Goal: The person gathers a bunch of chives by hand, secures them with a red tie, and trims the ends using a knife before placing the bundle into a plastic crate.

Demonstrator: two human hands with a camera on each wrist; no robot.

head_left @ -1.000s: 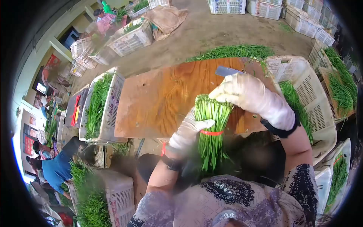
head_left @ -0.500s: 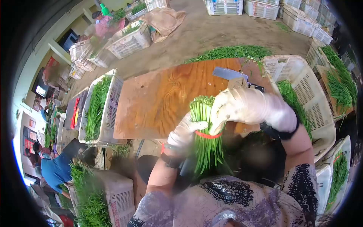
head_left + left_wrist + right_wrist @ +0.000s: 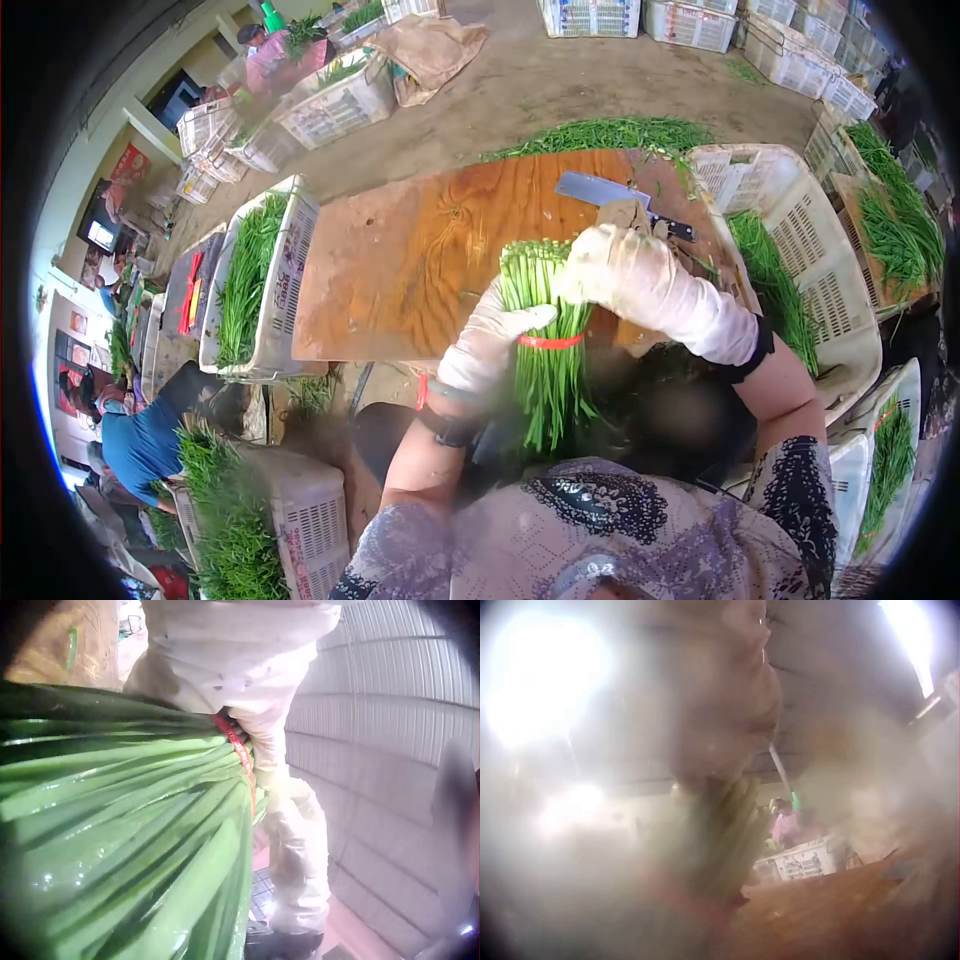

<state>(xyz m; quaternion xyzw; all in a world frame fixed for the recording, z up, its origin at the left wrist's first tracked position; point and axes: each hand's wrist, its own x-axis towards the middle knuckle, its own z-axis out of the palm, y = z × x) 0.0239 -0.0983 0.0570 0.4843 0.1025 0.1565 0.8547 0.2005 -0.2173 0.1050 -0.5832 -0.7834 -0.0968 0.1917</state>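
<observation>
A bunch of garlic chives point(image 3: 550, 385) hangs upright before my body, pale cut ends up and leaves down. A red band point(image 3: 550, 342) circles its stalks, and shows close up in the left wrist view. My gloved left hand point(image 3: 497, 335) grips the bunch from the left just above the band, thumb across the front. From the right, my gloved right hand point(image 3: 630, 275) holds the upper stalks with bent fingers. In the right wrist view the bunch point(image 3: 720, 832) is badly blurred. A cleaver point(image 3: 600, 190) with a black handle lies on the wooden board beyond my right hand.
The wooden board point(image 3: 390, 270) spans the front. Crates of chives stand left point(image 3: 290, 300) and right point(image 3: 830, 240) of it. A chive pile point(image 3: 610, 135) lies at its far edge. Red bands point(image 3: 190, 295) lie far left. Another person in blue point(image 3: 150, 435) bends at lower left.
My right hand has come down from the cut ends to the right side of the stalks, uncovering more of the cleaver and its handle. My left hand keeps its grip on the bunch.
</observation>
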